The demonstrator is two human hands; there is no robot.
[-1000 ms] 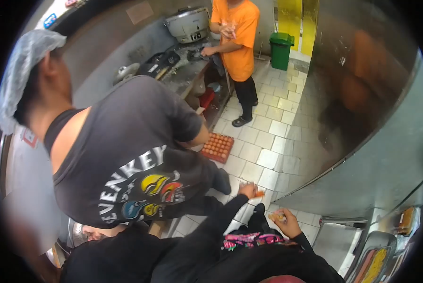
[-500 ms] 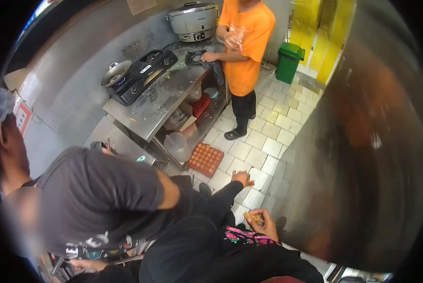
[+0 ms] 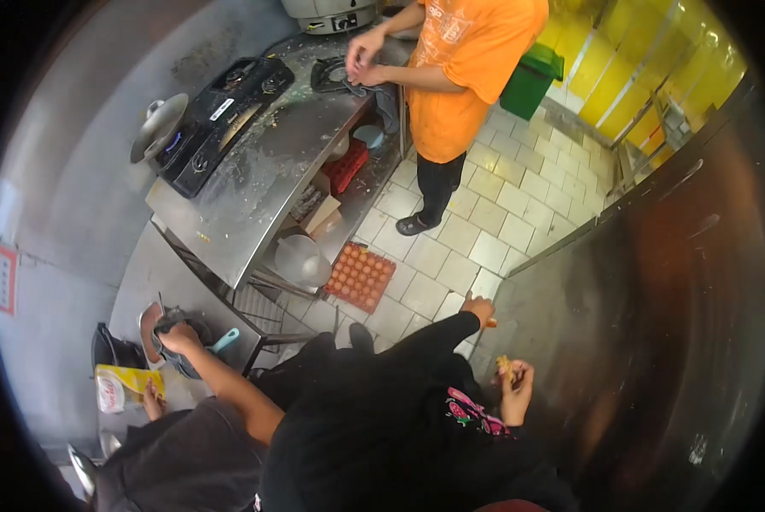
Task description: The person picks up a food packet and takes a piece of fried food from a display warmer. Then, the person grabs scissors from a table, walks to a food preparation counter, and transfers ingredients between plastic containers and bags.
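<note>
My right hand (image 3: 516, 394) holds a bitten-looking piece of golden-brown fried food (image 3: 505, 369) between thumb and fingers, close in front of my chest. Stretched out ahead, my left hand (image 3: 480, 311) is right beside the lower edge of a large stainless steel panel (image 3: 621, 324). No object shows in that hand, and its fingers are partly hidden by the view from above. A tray of brown eggs (image 3: 361, 277) lies on the tiled floor (image 3: 459, 224) beyond my left arm.
A person in an orange shirt (image 3: 476, 51) stands by the steel counter (image 3: 271, 171) with a gas stove (image 3: 220, 128) and pan (image 3: 159, 128). At left, another person's arm (image 3: 237, 392) reaches over a side table (image 3: 143, 290). A green bin (image 3: 532, 81) stands behind.
My view has swung left and downward. My left hand has come closer to the steel panel; my right hand keeps the fried food. The person at left now works over the side table.
</note>
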